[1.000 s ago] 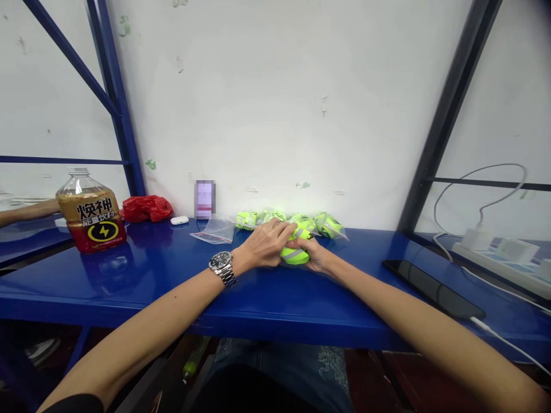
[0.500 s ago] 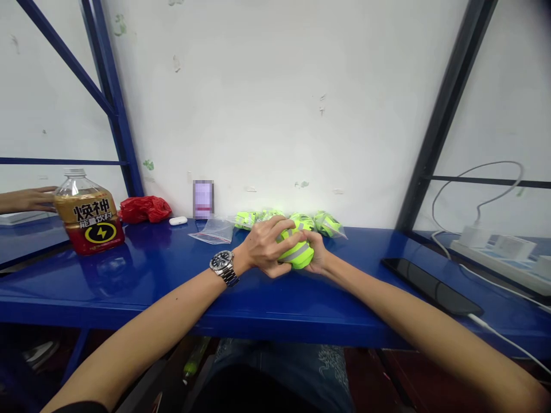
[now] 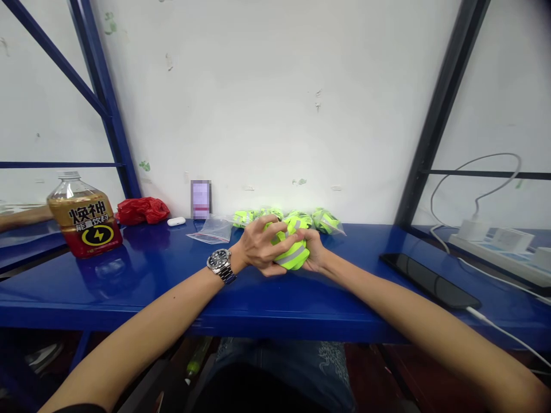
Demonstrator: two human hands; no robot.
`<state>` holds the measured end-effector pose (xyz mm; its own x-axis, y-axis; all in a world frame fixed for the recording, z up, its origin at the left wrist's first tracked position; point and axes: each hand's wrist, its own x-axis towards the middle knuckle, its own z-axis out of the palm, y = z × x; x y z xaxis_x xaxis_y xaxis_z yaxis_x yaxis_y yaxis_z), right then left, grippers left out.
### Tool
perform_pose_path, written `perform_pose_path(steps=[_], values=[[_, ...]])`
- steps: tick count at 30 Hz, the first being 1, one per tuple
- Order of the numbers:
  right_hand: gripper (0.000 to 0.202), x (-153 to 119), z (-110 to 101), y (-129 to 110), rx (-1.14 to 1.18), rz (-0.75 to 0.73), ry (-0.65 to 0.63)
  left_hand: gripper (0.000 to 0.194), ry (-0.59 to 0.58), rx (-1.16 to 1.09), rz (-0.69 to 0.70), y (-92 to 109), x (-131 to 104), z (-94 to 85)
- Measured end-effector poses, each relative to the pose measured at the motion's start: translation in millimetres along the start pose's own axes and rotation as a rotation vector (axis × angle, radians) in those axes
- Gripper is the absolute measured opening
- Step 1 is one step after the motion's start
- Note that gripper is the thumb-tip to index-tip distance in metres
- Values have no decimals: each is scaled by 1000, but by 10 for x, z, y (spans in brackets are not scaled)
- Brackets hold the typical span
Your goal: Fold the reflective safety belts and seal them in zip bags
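Note:
Between my two hands is a balled-up reflective vest (image 3: 293, 256), fluorescent yellow-green with grey stripes, held just over the blue table (image 3: 258, 298). My left hand (image 3: 263, 246), with a metal watch at the wrist, wraps its fingers over the near left side of the bundle. The fingers of my right hand (image 3: 315, 250) close round its right side, the thumb pressing on top. Right behind the hands, several similar yellow-green bundles in clear bags (image 3: 328, 221) lie in a row. A flat clear zip bag (image 3: 212, 229) rests to the left of them.
A large drink bottle (image 3: 85, 215), a red plastic bag (image 3: 143, 210) and a white earbud case (image 3: 176, 221) stand at the left. One phone (image 3: 201, 199) leans on the wall. Another phone (image 3: 428, 280), on a cable, lies right, near a power strip (image 3: 503, 252). Far left, another person's arm (image 3: 26, 218) shows.
Both hands keep their grip on the vest, which looks slightly turned and squeezed. The view has shifted a little. The other person's hand at far left has moved behind the bottle.

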<state>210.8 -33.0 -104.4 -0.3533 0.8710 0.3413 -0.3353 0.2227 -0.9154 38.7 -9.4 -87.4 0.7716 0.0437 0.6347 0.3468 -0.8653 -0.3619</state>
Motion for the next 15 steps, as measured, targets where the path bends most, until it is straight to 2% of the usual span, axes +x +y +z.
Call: perform_pose_path(steps=[3, 5, 8, 10, 12, 15], values=[[20, 22, 31, 31, 75, 81, 49, 55, 5, 21, -13, -125, -81, 84], [16, 37, 47, 36, 94, 102, 84, 59, 38, 101, 29, -196, -99, 129], [12, 61, 70, 13, 115, 69, 169, 67, 184, 219, 153, -252, -77, 159], [13, 79, 77, -13, 106, 14, 232, 68, 246, 243, 185, -250, -56, 161], [13, 101, 64, -35, 72, -42, 283, 68, 223, 243, 153, -225, -46, 160], [12, 141, -5, -58, -13, -109, 339, 71, 126, 230, 56, -174, -39, 149]])
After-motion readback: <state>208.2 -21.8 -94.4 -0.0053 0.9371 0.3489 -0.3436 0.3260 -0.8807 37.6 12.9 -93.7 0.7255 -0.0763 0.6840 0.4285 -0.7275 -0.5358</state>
